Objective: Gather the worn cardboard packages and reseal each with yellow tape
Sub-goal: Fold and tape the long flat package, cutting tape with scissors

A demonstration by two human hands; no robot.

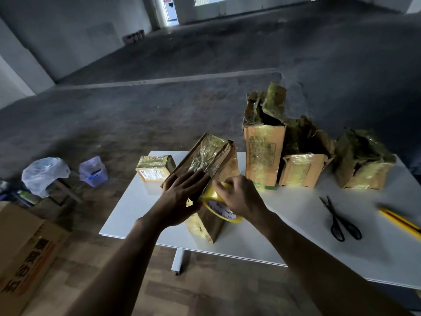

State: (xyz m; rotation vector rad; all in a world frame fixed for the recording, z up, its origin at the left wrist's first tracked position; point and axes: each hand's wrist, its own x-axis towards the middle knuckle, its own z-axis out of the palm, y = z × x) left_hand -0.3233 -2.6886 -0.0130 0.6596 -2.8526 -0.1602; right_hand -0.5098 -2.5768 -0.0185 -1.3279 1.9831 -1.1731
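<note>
A worn cardboard package [208, 156] wrapped in old yellow tape leans tilted on the white table [284, 238]. My left hand [182, 197] presses flat on its near face with straight fingers. My right hand [239, 197] grips a yellow tape roll [218, 206] held against the package's right side. A small taped package [155, 167] sits behind on the left. Three torn, open-topped packages stand to the right: a tall one [264, 151], a middle one [303, 165] and a far right one [364, 165].
Black scissors [341, 222] lie on the table to the right, and a yellow utility knife [398, 220] lies near the right edge. On the floor at left are a large cardboard box [25, 252], a white plastic bag [44, 174] and a purple bin [93, 172].
</note>
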